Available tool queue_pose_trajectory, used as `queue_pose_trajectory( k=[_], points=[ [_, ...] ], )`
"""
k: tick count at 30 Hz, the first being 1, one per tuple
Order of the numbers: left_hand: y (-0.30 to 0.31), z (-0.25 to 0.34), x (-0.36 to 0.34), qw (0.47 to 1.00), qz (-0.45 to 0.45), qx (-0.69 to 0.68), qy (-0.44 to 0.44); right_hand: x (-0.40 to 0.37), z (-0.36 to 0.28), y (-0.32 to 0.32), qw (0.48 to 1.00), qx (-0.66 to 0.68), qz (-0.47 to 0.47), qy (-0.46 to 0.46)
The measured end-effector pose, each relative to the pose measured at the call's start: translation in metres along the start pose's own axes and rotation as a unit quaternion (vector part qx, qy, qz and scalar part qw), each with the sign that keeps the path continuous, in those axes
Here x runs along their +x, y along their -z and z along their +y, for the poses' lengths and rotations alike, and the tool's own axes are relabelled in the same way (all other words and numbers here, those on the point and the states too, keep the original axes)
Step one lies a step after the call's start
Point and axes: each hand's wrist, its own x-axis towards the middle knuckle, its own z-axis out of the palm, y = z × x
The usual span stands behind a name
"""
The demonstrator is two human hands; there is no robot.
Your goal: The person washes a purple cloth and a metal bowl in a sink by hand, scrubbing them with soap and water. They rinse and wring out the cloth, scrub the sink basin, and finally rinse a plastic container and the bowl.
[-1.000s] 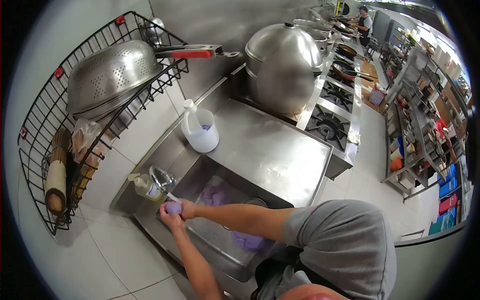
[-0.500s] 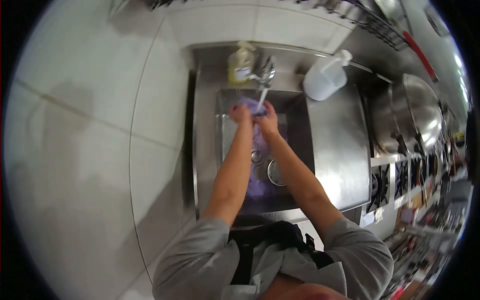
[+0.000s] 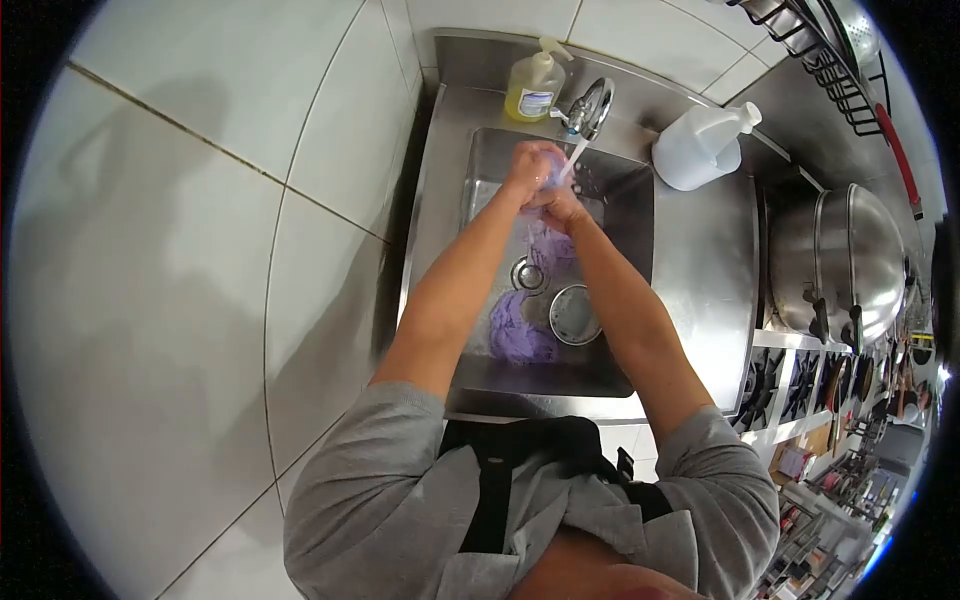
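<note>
My left hand (image 3: pixel 534 172) is closed around a wet purple cloth (image 3: pixel 555 172), part of which shows between my fingers. Just below it, my right hand (image 3: pixel 562 208) is closed on the same cloth from the other side. Water from the faucet (image 3: pixel 594 108) runs down over the cloth and my hands. More purple cloth (image 3: pixel 520 335) lies bunched on the floor of the steel sink (image 3: pixel 640 240), and another purple piece (image 3: pixel 550 250) rests below my hands, partly hidden by my right forearm.
A round metal disc (image 3: pixel 575 316) sits in the sink beside the drain (image 3: pixel 527 275). Behind the sink stand a soap pump bottle (image 3: pixel 536 90) and a white plastic jug (image 3: pixel 696 150). Large metal pots (image 3: pixel 840 265) and stove burners (image 3: pixel 760 385) are to the right; a tiled wall (image 3: pixel 180 260) is at left.
My head view has shifted, so the sink sits further right and higher. Both hands remain on the purple cloth under the stream, and my left hand now sits higher than my right.
</note>
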Motion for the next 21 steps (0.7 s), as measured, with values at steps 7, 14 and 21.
queue_pose_trajectory(
  k=[7, 14, 21],
  points=[
    [0.011, -0.023, -0.01, 0.987, 0.141, -0.076, 0.033, 0.018, 0.021, 0.022, 0.953, -0.279, 0.053, -0.101],
    [0.027, -0.011, -0.032, 0.968, -0.097, 0.203, -0.113, 0.0, 0.007, 0.033, 0.676, -0.69, 0.159, 0.203],
    [-0.051, 0.01, -0.017, 0.746, -0.135, 0.635, -0.15, -0.029, -0.074, 0.053, 0.877, -0.419, 0.125, -0.198]
  ],
)
